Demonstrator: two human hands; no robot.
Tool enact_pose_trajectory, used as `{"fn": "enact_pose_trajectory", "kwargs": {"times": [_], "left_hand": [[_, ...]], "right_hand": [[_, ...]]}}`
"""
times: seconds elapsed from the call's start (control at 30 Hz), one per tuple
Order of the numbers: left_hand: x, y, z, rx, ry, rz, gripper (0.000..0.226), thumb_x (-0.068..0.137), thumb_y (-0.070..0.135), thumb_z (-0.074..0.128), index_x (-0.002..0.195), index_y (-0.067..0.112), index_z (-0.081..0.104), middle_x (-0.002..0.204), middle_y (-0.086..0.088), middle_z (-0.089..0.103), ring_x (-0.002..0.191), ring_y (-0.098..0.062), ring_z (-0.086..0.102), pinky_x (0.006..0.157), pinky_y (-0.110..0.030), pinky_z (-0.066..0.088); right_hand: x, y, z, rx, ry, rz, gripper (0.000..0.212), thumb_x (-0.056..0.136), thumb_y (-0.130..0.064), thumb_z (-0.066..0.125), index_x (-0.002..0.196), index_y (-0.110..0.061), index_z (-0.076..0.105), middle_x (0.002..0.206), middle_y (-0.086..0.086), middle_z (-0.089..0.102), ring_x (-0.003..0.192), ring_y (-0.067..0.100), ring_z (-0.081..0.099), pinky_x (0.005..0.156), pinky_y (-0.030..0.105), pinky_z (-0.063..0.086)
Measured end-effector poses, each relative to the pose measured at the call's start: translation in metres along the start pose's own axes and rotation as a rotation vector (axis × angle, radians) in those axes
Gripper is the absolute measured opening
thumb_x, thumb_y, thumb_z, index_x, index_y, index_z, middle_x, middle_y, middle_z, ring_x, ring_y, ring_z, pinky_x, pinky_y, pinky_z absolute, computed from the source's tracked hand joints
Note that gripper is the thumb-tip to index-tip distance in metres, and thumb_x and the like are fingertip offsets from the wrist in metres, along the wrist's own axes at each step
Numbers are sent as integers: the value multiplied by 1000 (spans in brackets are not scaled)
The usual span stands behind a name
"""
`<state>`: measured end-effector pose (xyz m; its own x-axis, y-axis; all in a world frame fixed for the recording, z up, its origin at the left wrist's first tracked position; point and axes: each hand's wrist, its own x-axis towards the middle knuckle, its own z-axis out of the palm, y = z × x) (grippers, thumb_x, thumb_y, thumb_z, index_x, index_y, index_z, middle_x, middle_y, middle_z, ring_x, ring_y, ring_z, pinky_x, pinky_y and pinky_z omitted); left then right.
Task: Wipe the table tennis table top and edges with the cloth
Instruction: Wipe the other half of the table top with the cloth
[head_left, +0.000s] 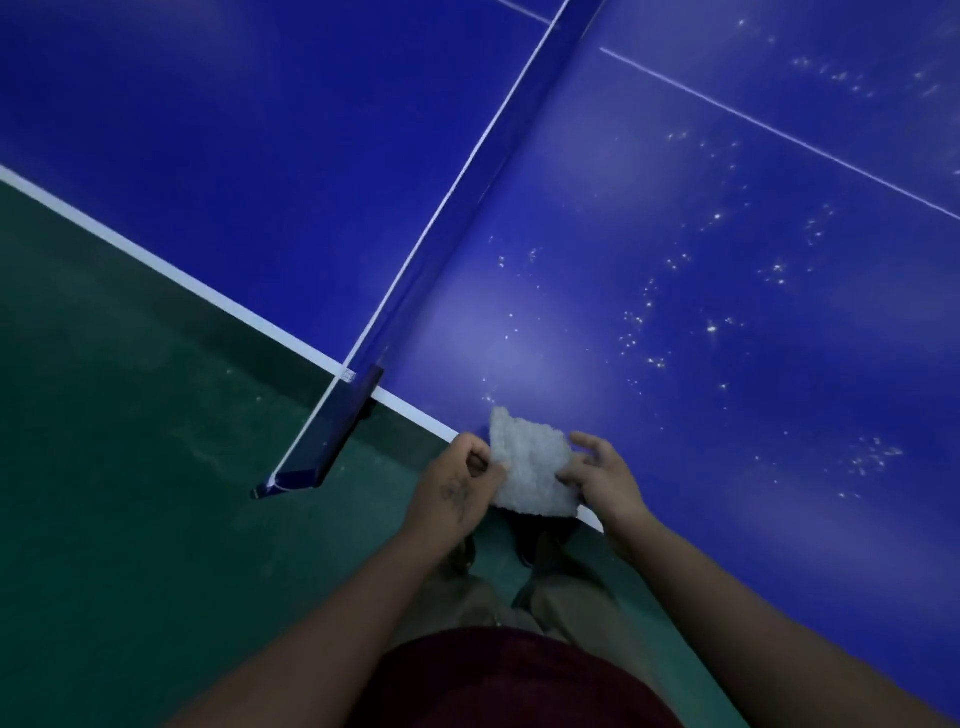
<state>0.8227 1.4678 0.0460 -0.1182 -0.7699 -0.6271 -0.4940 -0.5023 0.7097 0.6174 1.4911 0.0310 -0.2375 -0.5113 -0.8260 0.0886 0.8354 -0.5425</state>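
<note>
White cloth (530, 467) in the pinch of left hand (457, 491) and right hand (602, 480)

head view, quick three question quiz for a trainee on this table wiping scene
1. True or false: the white cloth lies flat on the table tennis table, untouched.
2. As pictured, the white specks lie on which side of the net? A left, B right, C both.
3. How many hands hold the cloth?
Key: 1 false; 2 B; 3 two, the left hand and the right hand.
</note>
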Motion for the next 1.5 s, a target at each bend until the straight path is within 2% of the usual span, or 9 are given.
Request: {"fn": "enact_pose_trajectory", "kwargs": {"times": [0.27,0.4,0.53,0.73,0.9,1.1,1.2,1.37,1.5], "left_hand": [[44,-28,46,91,-113,-24,7,99,29,71,100,27,64,96,11,69,90,-8,67,79,-24,48],[47,-49,26,245,82,206,25,99,16,68,125,17,65,121,4,60,108,-15,60,90,-29,48],[52,-71,-13,319,345,298,36,98,9,68,133,8,61,139,-8,57,129,-25,54,108,-38,47],[50,-102,-51,543,409,290,55,99,12,70,150,4,53,167,-13,40,157,-28,34,127,-44,34],[47,-107,-53,618,439,325,66,91,12,64,154,-2,48,171,-17,35,162,-34,29,132,-58,24],[50,-112,-55,617,485,227,85,80,-4,70,159,-4,41,173,-22,29,163,-35,25,134,-55,18],[54,-117,-56,630,462,212,87,82,-2,70,163,-3,36,176,-20,23,165,-32,22,134,-52,19],[59,-123,-56,617,476,211,89,84,-2,69,164,-3,31,177,-18,21,165,-30,20,135,-50,17],[59,-122,-53,509,500,248,84,86,-7,68,162,-7,34,174,-21,27,164,-33,25,133,-56,22]], "right_hand": [[42,19,-36,-498,136,-282,51,97,-15,66,144,-26,51,126,-3,62,89,-5,61,73,32,53],[48,46,-48,-1016,274,-718,61,97,-22,73,152,-10,50,165,16,34,145,33,39,115,51,41],[64,51,-43,-1334,20,-1097,64,106,-27,57,164,-7,39,176,13,22,163,36,22,127,55,30],[98,47,-24,-1755,-231,-1231,69,110,-29,32,170,-7,6,180,10,-3,166,31,3,132,51,16],[111,41,34,-1764,-328,-1345,63,117,-36,21,171,-11,0,180,7,-8,166,29,-2,135,48,12],[125,-8,125,-1658,-395,-1343,61,118,-40,24,171,-16,8,179,0,1,166,26,3,135,46,5],[147,-53,140,-1570,-287,-1287,60,116,-38,34,170,-14,21,178,4,14,165,28,13,135,47,6],[178,-101,134,-1440,47,-1039,62,116,-37,21,171,-12,8,180,7,1,166,28,-1,135,48,1],[150,-63,150,-1445,56,-1034,63,115,-34,22,171,-10,8,179,9,-1,166,31,-3,134,53,3]]}}
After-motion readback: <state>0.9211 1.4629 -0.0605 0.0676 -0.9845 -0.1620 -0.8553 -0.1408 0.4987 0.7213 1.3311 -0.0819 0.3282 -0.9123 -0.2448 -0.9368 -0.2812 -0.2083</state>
